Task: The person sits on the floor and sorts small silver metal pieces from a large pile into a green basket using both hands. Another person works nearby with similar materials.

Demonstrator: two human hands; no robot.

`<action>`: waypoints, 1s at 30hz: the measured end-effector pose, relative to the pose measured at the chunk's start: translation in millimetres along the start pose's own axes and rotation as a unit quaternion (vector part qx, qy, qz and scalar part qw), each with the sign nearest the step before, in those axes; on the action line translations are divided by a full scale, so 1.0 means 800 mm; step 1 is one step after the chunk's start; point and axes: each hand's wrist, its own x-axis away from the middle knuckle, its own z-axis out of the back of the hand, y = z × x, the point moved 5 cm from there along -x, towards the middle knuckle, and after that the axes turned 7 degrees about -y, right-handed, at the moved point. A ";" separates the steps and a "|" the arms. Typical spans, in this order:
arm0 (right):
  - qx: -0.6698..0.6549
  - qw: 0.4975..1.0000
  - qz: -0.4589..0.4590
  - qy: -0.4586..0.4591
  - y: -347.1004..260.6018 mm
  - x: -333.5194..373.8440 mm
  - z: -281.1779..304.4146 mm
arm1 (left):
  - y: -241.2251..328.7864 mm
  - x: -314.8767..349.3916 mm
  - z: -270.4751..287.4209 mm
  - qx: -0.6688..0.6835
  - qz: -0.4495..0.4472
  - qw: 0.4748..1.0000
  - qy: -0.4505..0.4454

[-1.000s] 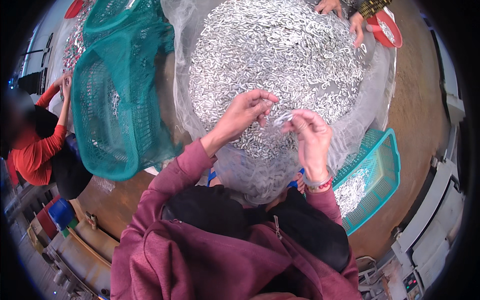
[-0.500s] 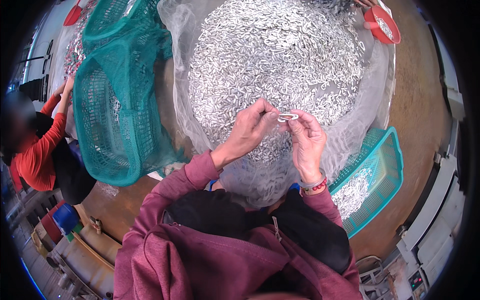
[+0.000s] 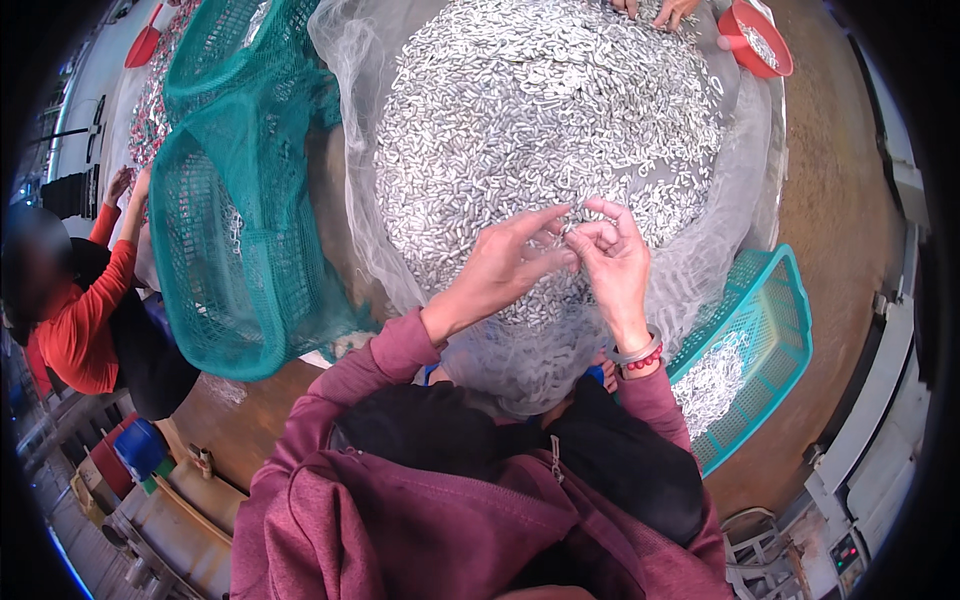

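Note:
Over a wide heap of small silver metal pieces (image 3: 500, 150), many of them hook-shaped, my two hands come together. My left hand (image 3: 505, 262) has its thumb and index finger apart, close to the right fingertips. The thumb and index finger of my right hand (image 3: 612, 262) are pinched together; a tiny greyish bit shows by them, too small and blurred to name. A pale mesh sheet (image 3: 520, 360) lies under the heap and gathers before my knees. To the right stands a teal plastic basket (image 3: 770, 345) with white hook-like pieces (image 3: 710, 390) inside.
Teal baskets draped in green netting (image 3: 225, 250) stand at left. Beyond them a person in an orange top (image 3: 85, 335) works at another pile. Another person's hands (image 3: 672, 12) touch the heap's far edge, near a red scoop (image 3: 757, 40) holding small pieces.
The silver loop-shaped clip held between both hands is no longer clearly visible. My left thumb and index finger have spread. Another person's hands have come in over the far side of the heap.

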 end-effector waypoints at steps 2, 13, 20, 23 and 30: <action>-0.010 1.000 -0.013 -0.008 0.003 0.001 -0.001 | 0.013 0.000 0.003 -0.110 -0.054 0.992 0.001; -0.209 0.977 -0.041 -0.005 0.022 0.013 -0.007 | 0.029 0.014 0.001 -0.180 -0.115 0.976 0.054; -0.094 0.995 0.029 0.011 0.009 0.021 -0.009 | 0.020 0.012 -0.001 -0.140 -0.107 0.984 -0.008; -0.039 0.999 0.026 -0.017 0.002 0.016 -0.006 | 0.003 0.003 0.004 -0.023 0.001 0.997 -0.078; -0.262 0.955 -0.103 -0.097 0.008 0.010 -0.008 | 0.000 -0.002 0.018 0.155 0.077 0.984 -0.045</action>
